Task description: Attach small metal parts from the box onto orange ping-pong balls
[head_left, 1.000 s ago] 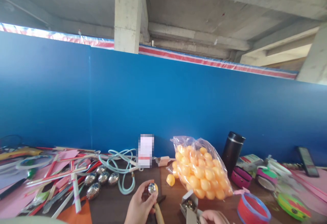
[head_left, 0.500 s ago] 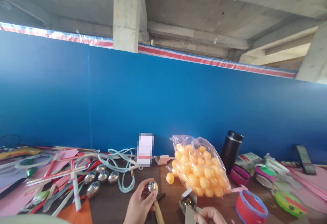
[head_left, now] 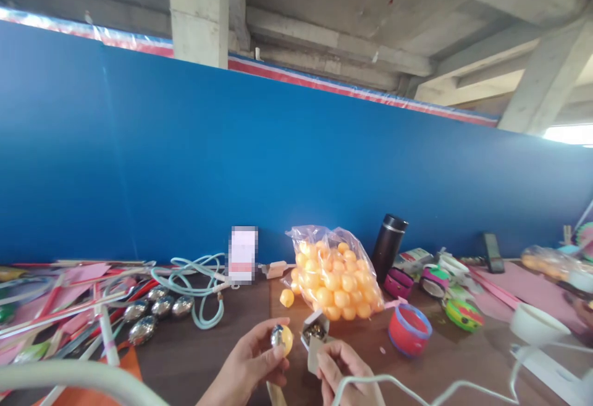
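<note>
My left hand [head_left: 248, 366] is closed around an orange ball [head_left: 284, 338] with a shiny silver patch on its front, held just above the brown table. My right hand [head_left: 345, 372] is closed on a small open cardboard box [head_left: 314, 339] of small metal pieces, right beside the ball. A clear bag of orange balls [head_left: 332, 276] sits just behind both hands, and one loose orange ball [head_left: 286, 298] lies to its left.
Several silver egg-shaped balls [head_left: 152, 310], a mint cord [head_left: 197, 282] and a heap of sticks and pink paper [head_left: 60, 307] lie at left. A black flask [head_left: 389, 246], tape rolls [head_left: 409, 329], a white bowl [head_left: 537, 327] and a phone [head_left: 492, 245] are at right. A blue wall [head_left: 296, 165] stands behind.
The view has swung right and down, so both hands show more fully. My right hand has come up closer to the small box; my left hand still holds the ball.
</note>
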The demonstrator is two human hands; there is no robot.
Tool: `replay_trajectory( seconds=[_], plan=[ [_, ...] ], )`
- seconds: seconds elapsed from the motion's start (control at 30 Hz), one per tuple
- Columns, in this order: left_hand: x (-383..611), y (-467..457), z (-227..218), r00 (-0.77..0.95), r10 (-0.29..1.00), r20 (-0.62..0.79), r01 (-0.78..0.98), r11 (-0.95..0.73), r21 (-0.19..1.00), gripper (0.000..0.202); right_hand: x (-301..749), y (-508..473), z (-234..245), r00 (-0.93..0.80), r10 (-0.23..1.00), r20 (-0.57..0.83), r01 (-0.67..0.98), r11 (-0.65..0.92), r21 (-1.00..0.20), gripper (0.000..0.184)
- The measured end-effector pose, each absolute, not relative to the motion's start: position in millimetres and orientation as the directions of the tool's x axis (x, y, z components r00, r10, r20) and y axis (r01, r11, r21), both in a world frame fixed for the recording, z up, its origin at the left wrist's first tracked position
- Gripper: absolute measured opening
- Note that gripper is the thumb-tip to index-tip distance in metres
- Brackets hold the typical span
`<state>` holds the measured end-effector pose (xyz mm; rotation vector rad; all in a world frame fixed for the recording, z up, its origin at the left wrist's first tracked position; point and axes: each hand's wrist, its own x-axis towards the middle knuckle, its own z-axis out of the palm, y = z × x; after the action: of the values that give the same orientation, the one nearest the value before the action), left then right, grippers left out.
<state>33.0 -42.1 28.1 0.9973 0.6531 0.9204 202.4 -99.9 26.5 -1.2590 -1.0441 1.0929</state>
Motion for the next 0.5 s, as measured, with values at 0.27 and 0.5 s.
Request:
replay_trajectory(
  seconds=[0.27, 0.5],
  plan=[
    [34.0, -45.3, 22.1, 0.582, 0.811, -0.058, -0.244, 0.242, 0.939, 0.054, 195.7, -101.4, 37.1, 0.073, 0.988, -0.133, -0.18, -0.118, -0.976, 0.037],
    [37.2, -43.1, 17.1, 0.627, 0.779, -0.026, -0.179, 0.176, 0.968, 0.053, 193.0, -97.5, 16.4, 0.015, 0.995, -0.094, -0.114, -0.092, -0.989, 0.037]
  ],
)
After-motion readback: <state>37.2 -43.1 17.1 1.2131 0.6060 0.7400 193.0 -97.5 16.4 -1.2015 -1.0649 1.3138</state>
